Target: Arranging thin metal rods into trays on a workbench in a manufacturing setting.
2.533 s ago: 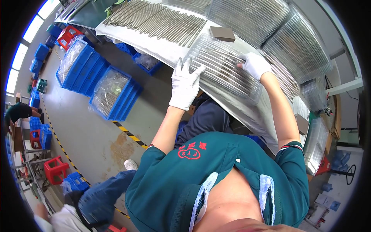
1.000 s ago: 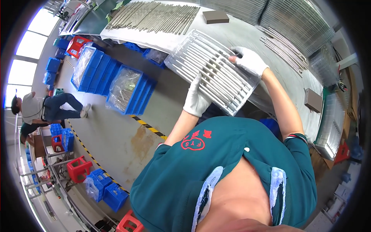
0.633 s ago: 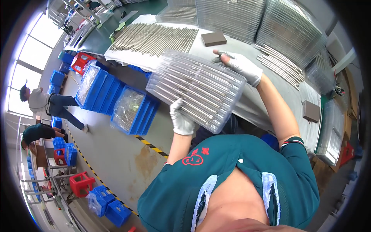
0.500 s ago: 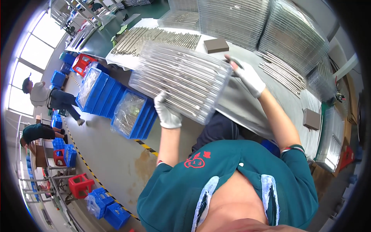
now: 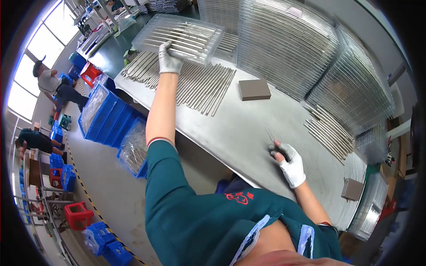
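My left hand [image 5: 170, 60], in a white glove with bare fingertips, grips the near side of a clear plastic tray [image 5: 142, 39]. Shiny metal rods lie side by side in that tray, which is held over the far left of the table, above a row of loose metal rods [image 5: 206, 91]. My right hand [image 5: 290, 166], gloved the same way, is above the bare middle of the table. Its thumb and forefinger pinch a thin, pointed pair of tweezers [image 5: 270, 134], slightly blurred.
Tall stacks of clear trays [image 5: 284, 44] line the table's back. A brown block [image 5: 254, 90] lies before them, another block [image 5: 353, 189] at the right. More rods [image 5: 328, 135] lie near the right stack. Blue crates [image 5: 106, 117] stand on the floor at left; two people are beyond.
The tray has moved away from me, up and left, over the far end of the table in my left hand. My right hand has let go of it and come down nearer to me.
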Available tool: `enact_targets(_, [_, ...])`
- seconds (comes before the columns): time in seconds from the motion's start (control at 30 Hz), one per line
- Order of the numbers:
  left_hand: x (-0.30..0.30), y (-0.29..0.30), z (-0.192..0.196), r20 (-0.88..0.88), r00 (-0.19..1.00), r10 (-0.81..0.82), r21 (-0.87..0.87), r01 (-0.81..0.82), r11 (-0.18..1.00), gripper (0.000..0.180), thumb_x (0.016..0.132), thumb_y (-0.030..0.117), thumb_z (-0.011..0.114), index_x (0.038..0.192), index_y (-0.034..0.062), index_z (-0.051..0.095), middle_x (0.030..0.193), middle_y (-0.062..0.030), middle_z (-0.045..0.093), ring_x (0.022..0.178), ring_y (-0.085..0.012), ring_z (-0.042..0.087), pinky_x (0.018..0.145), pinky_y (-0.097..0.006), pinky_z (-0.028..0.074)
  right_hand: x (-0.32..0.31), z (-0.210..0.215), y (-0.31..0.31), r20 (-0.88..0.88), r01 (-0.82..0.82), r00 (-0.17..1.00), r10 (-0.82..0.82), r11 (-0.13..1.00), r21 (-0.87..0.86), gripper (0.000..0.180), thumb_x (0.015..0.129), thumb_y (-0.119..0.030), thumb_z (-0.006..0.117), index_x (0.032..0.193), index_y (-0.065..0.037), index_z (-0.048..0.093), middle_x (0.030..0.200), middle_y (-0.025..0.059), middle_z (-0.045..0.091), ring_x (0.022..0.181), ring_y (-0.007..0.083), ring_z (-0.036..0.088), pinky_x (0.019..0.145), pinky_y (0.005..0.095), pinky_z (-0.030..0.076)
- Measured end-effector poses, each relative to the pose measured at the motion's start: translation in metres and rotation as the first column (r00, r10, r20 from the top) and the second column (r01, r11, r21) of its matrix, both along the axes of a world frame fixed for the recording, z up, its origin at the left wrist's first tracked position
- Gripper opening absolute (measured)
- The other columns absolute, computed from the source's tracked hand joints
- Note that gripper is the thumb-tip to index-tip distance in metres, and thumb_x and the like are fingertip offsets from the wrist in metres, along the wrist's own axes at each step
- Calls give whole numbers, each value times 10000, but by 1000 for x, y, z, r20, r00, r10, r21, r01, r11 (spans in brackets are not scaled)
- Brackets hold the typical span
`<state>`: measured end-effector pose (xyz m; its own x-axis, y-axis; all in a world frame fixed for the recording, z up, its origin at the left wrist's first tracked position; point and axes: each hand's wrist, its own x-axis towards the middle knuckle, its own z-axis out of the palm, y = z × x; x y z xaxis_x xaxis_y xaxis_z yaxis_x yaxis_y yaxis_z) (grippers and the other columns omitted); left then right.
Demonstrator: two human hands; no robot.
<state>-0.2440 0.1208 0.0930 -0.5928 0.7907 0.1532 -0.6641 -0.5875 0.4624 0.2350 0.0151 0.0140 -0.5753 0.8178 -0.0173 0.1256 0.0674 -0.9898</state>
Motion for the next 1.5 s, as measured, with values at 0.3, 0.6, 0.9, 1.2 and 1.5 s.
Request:
enact_targets(0.3, [21,133,-35,193,980,-56,-125,81,989,258,698,140,632,951,97,610,1067,-73,622,1013,-279,562,975,-476,411,2,8,-5,34,16,999,-19,996,86,392,876,-228,676,1139,54,605,1015,132,655,902,186,645,824,282,494])
enact_targets(0.6, [22,160,-54,180,972,-154,-405,216,889,275,750,77,532,1021,58,576,1126,-124,597,1049,-325,536,993,-530,382,4,9,-5,68,38,997,-45,994,100,403,864,-302,684,1100,21,637,990,128,668,894,212,651,824,301,498])
enact_targets(0.9, [42,102,-9,-76,935,-347,-680,206,703,515,906,176,589,1354,21,386,1406,-183,405,1304,-325,371,1089,-463,310,-2,13,-2,105,19,994,-37,985,172,316,873,-233,664,1081,4,655,959,105,675,889,206,647,811,294,490])
enact_targets(1.2, [122,-34,77,-907,404,-120,-232,-239,943,549,897,195,645,1369,4,438,1352,-134,504,1234,-194,483,1041,-300,362,0,24,-6,134,94,982,-135,956,279,339,868,-252,642,1157,-74,637,1072,130,651,970,267,629,861,344,478])
enact_targets(1.5, [315,-75,33,-659,-751,-51,-152,66,986,618,867,407,638,1364,92,450,1404,-184,433,1339,-343,363,1096,-431,328,123,73,-11,434,66,757,-489,718,693,588,798,-286,709,1296,-47,506,1270,185,546,1162,346,531,988,393,430])
